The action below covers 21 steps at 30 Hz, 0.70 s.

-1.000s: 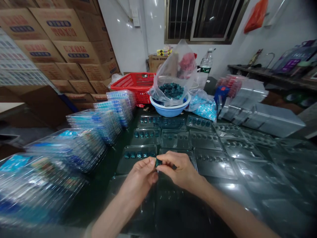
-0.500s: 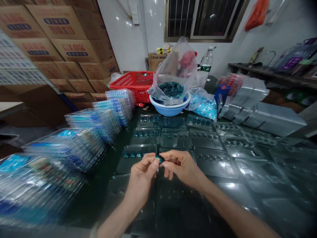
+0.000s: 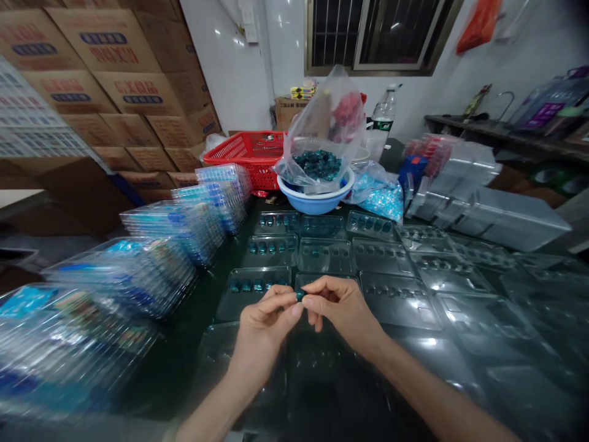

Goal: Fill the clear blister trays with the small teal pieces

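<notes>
Cardboard cartons [image 3: 115, 80] stand stacked against the wall at left, and a barred window [image 3: 372, 37] is set in the far wall. The dark worktop [image 3: 184, 344] carries rows of clear blister trays [image 3: 396, 301], tall tray stacks [image 3: 184, 230] along its left side, and a blue basin [image 3: 313, 205] holding a plastic bag [image 3: 329, 110] of teal pieces. The left hand [image 3: 264, 325] and right hand [image 3: 343, 310] pinch one small teal piece [image 3: 300, 295] between their fingertips, above the trays.

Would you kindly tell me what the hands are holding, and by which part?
The left hand and right hand pinch a small teal piece between their fingers; the part gripped is too small to tell.
</notes>
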Tool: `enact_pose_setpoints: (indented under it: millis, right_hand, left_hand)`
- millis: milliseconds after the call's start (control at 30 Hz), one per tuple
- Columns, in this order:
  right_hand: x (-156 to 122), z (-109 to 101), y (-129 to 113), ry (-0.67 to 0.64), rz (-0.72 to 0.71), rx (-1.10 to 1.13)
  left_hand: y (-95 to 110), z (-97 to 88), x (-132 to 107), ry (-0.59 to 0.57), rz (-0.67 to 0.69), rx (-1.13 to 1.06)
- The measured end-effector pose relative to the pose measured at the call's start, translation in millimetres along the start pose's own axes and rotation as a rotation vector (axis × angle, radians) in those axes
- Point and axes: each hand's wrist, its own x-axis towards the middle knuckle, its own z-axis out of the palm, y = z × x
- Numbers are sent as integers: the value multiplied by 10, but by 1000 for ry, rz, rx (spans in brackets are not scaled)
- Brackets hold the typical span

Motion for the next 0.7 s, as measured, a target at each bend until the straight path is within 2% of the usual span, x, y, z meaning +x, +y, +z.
enact_pose_setpoints:
  millis: [100, 233, 333, 500, 700]
  right_hand:
    - [5, 14, 28, -32, 82, 137]
    - [1, 5, 24, -49, 95, 141]
    - [-12, 9, 34, -28, 36, 17]
    - [-48, 66, 72, 28, -100, -179]
    - [-74, 134, 21, 116, -366, -533]
  left_hand:
    - [-1, 2, -9, 40, 53, 82]
    - [31, 10, -27, -6, -25, 4]
    - [52, 16, -25, -59, -102, -103]
    - [56, 11, 15, -34, -202, -166]
    - [9, 77, 60, -67, -387, -584]
